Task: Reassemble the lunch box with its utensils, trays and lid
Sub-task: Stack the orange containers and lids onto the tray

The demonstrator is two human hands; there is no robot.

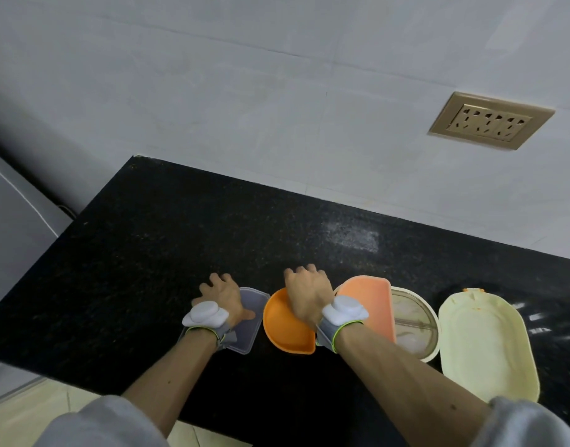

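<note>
Lunch box base [416, 321] sits right of both hands on the surface [180, 237], lid [483, 343] farther right, long axes near-far. Right hand [306, 295], nearer, rests spread over orange tray [283, 324]; second tray [370, 301] leans on base. Left hand [222, 295] lies spread on clear tray [248, 321].

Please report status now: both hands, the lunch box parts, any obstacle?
Left hand open on clear plastic tray. Right hand open over round orange bowl. Cream lid lies apart, off the box. No obstacle seen.
</note>
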